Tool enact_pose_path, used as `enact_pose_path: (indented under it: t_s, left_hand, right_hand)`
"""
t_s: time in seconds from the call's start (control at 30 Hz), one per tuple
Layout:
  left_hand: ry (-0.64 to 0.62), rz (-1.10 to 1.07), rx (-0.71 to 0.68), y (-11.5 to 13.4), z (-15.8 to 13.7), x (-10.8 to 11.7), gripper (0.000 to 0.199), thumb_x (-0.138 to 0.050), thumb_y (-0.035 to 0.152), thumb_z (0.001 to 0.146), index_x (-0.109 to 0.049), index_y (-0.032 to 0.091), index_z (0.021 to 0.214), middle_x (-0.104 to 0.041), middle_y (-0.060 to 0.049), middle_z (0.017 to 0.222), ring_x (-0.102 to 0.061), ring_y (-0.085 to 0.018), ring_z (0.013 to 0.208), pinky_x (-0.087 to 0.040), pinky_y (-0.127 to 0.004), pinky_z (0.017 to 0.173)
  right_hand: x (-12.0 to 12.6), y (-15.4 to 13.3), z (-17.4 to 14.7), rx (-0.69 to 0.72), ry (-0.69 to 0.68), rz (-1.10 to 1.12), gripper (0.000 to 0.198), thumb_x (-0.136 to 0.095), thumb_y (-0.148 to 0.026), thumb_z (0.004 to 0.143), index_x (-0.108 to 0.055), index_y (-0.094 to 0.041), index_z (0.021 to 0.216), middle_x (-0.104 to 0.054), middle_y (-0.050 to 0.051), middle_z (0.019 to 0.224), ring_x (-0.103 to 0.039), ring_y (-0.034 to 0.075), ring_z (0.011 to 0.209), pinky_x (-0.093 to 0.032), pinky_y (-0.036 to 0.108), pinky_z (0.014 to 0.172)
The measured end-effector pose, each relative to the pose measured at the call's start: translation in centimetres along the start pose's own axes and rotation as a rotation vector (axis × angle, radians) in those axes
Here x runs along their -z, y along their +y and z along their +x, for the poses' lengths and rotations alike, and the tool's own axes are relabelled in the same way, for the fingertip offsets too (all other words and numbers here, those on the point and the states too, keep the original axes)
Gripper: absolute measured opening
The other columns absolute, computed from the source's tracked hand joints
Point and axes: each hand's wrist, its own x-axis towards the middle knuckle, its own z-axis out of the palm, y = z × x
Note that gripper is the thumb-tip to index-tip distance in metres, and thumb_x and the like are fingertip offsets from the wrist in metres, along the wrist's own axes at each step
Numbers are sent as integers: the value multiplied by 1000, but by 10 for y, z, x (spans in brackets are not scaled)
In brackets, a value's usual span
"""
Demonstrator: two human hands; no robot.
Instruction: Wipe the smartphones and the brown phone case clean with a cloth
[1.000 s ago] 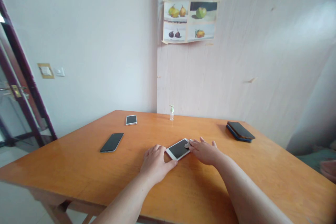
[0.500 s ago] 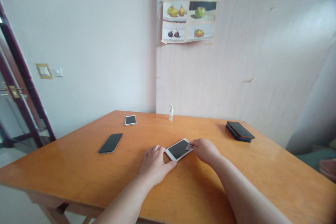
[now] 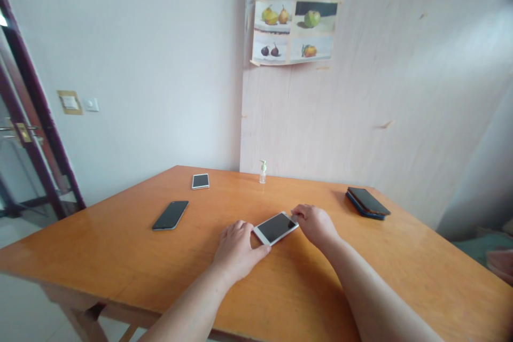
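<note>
A white-framed smartphone with a dark screen lies face up and slanted on the wooden table, in front of me. My left hand grips its near left end, the thumb along the lower corner and the fingers at the upper one. At the opposite, right end is my right hand, its fingers pinched together at the edge of the phone. Between those fingertips shows a small whitish piece, mostly hidden; its material is unclear.
On the wooden table, a black phone lies to the left and a smaller white phone behind it. A clear pump bottle stands near the back edge. Dark flat cases or devices are stacked at right.
My right hand has drawn slightly right, taking the whitish piece off the screen to the phone's right edge. My left hand keeps its hold. The view has shifted a little.
</note>
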Motion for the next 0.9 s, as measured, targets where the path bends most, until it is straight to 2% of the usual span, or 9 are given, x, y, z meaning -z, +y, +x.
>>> enact_pose_path:
  t_s: [0.1,0.2,0.37,0.47,0.67,0.8,0.9]
  left_hand:
    - [12,-3,-5,-1,0,-2,44,-63,58,74,-59,25,103,-61,-7,109,-54,-29,112,-39,-37,95]
    - [36,-3,-24,-3,1,-5,43,-64,59,74,-60,25,101,-60,-7,106,-54,-28,110,-39,-37,93]
    - [37,1,-39,-3,1,-4,41,-62,59,75,-60,25,97,-60,-7,105,-55,-29,109,-39,-38,93]
    - [27,-7,-29,-2,0,-2,40,-62,59,75,-60,25,95,-61,-7,105,-55,-29,110,-39,-38,94]
    - [21,-11,-21,0,0,-1,40,-62,59,74,-61,25,97,-61,-7,106,-55,-29,110,-39,-39,95]
    - [29,-17,-5,1,-1,-1,40,-64,57,73,-61,25,98,-61,-7,106,-55,-29,111,-39,-38,96]
    - [28,-17,-10,1,0,-1,41,-64,58,73,-61,25,96,-61,-8,106,-55,-30,111,-39,-38,95]
  right_hand:
    - [-7,-3,1,34,-23,77,27,-49,-19,82,-71,-24,97,-74,1,89,-65,16,84,-41,22,71]
    - [-8,-2,3,7,15,120,31,-48,-21,82,-66,-21,106,-73,2,87,-64,16,79,-41,22,67]
    - [-10,-1,4,-1,-1,152,21,-48,-21,79,-67,-20,88,-70,0,75,-61,15,69,-39,22,61]
    - [-17,0,4,10,-22,150,20,-49,-21,79,-68,-21,86,-70,-1,77,-62,15,73,-41,22,64]
    - [-22,3,5,3,-10,42,21,-49,-20,84,-70,-19,87,-67,6,92,-61,16,87,-42,23,75]
    - [-19,-11,-2,99,-73,-19,25,-49,-24,89,-71,-19,80,-65,8,90,-60,18,92,-40,25,82]
    - [-18,-25,-9,183,-134,-46,22,-55,-29,87,-71,-20,76,-65,7,89,-58,18,93,-39,24,83]
